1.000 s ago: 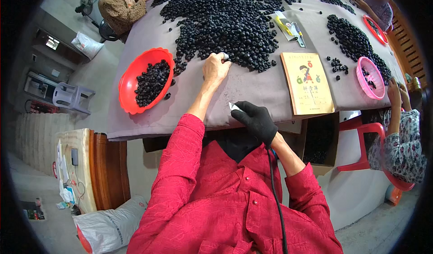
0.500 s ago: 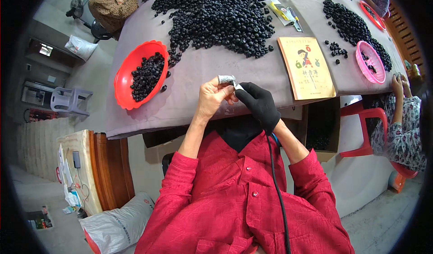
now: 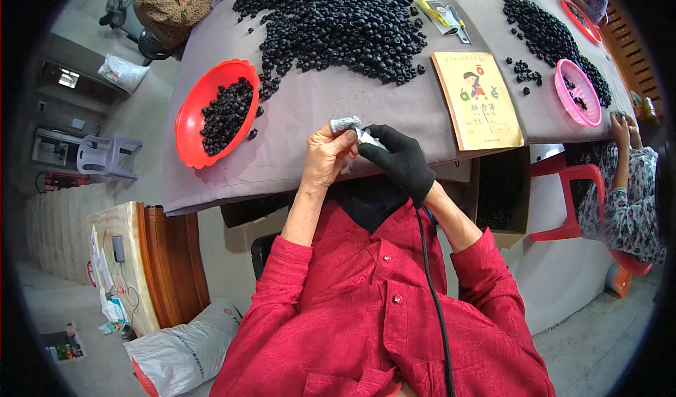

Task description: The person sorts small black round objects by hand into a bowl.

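Back from the front edge of the heap of black pieces (image 3: 345, 38), my left grip (image 3: 328, 153) has joined my right grip (image 3: 403, 162) over the near side of the table (image 3: 401, 104) since a second ago; against the half-second-old view the pair have barely shifted. Over the link I see the left one bare, a whitish wrap (image 3: 345, 123) around one finger, thumb and fingertips drawn together in a pinch. Whether a small piece is caught in there I cannot tell. My right one, in a black glove, is closed around a white tool (image 3: 370, 140) that points toward the left fingertips, so near that I cannot say whether they touch. A black cord (image 3: 431, 291) runs from the right wrist down over the red shirt (image 3: 331, 305).

Left of the heap I have a red bowl (image 3: 189, 133), partly filled with more black pieces, a couple lying loose just beside its rim. Right of my hands lies a yellow book (image 3: 475, 126), with a yellow-and-white packet (image 3: 435, 11) above it, near the heap. Further right, a pink basket (image 3: 561, 90) holds a few pieces beside a second heap (image 3: 543, 36).
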